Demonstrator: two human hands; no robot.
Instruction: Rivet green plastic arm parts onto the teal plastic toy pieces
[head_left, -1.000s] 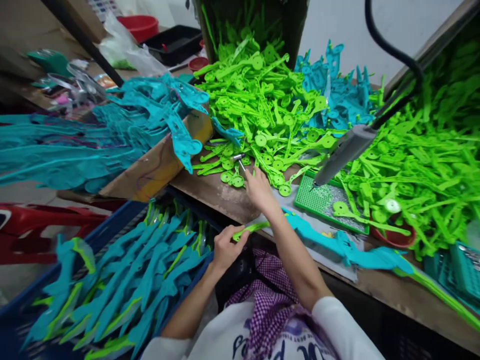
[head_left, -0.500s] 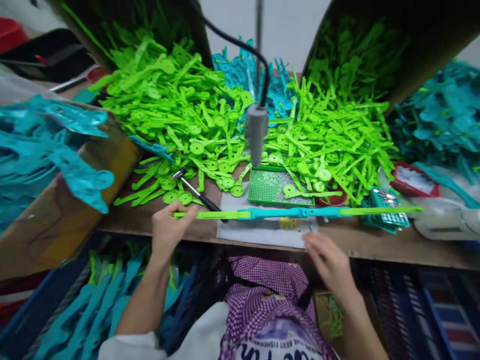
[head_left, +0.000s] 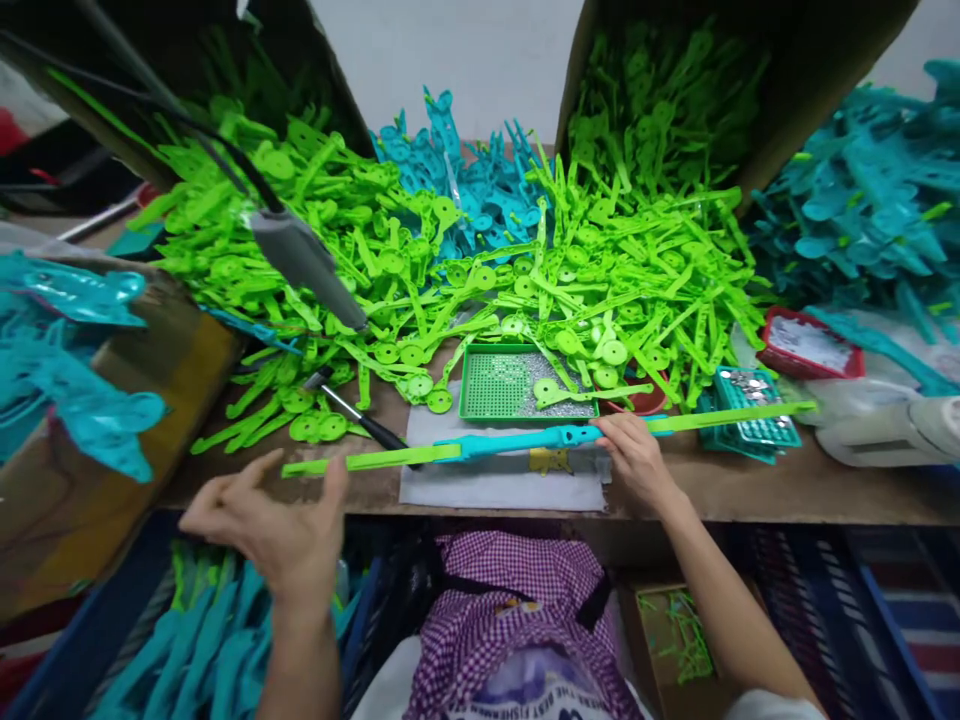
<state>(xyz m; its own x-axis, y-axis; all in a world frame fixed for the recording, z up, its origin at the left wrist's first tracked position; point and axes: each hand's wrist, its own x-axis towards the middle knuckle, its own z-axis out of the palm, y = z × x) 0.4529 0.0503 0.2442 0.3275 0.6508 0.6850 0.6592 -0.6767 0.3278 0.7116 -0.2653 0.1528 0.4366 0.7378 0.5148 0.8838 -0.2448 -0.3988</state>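
My right hand point(head_left: 636, 455) pinches a long plastic strip point(head_left: 517, 441), blue in the middle with a lime green arm at each end. It spans the front of the bench at a slight slant, its right end higher. Near the strip's left green end, my left hand point(head_left: 274, 515) is spread, thumb and fingers apart, holding nothing. Under the strip lies a white cloth point(head_left: 450, 490) with a yellow figure. Just behind it sits a green tray point(head_left: 461, 390) of small metal pieces, with a green arm lying across it. A hammer point(head_left: 352, 408) rests left of the tray.
Heaps of lime green arms point(head_left: 637, 280) and blue parts point(head_left: 495, 200) cover the back. A grey tool point(head_left: 307, 265) hangs over the left heap. Blue parts fill a crate point(head_left: 360, 600) below left. Teal trays point(head_left: 757, 410) and a red container point(head_left: 810, 345) stand right.
My left hand has let go of the strip's left green end and moved left, opening. My right hand has taken hold of the strip's blue part. The view has shifted.
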